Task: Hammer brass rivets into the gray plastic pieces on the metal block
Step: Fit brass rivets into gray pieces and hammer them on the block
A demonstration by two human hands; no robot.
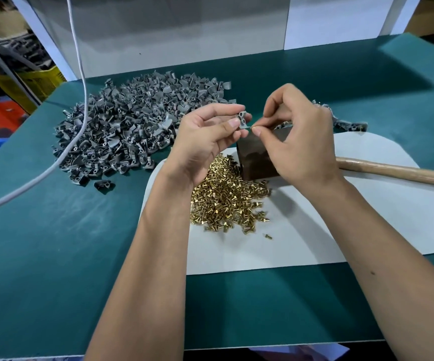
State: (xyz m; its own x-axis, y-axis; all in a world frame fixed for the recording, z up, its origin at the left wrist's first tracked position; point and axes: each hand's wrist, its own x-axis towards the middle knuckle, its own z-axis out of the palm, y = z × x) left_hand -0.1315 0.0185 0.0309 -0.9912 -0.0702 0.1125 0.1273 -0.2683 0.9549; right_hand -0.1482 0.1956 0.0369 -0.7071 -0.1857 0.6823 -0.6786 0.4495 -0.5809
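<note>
1. The green work table [54, 256] carried everything, with a white mat [340, 217] laid over its right half.
2. A broad heap of gray plastic pieces [132, 121] lay loose on the table's far left, and a gray cable [79, 56] trailed across it.
3. A wooden hammer handle [392, 171] rested on the mat's right side, its head hidden behind the right hand.
4. A pile of brass rivets [226, 199] sat loose on the mat, touching the near side of the dark metal block [256, 157].
5. The left hand [205, 142] was raised above the rivet pile, its thumb and fingertips pinching one gray plastic piece [242, 119] just over the block's far left corner.
6. The right hand [296, 136] hovered over the block, its thumb and forefinger pressed together on something tiny at the lower edge of the held piece. It was too small for me to tell whether it was a rivet.
7. A few more gray pieces [351, 125] lay past the block, partly hidden by the right hand.
</note>
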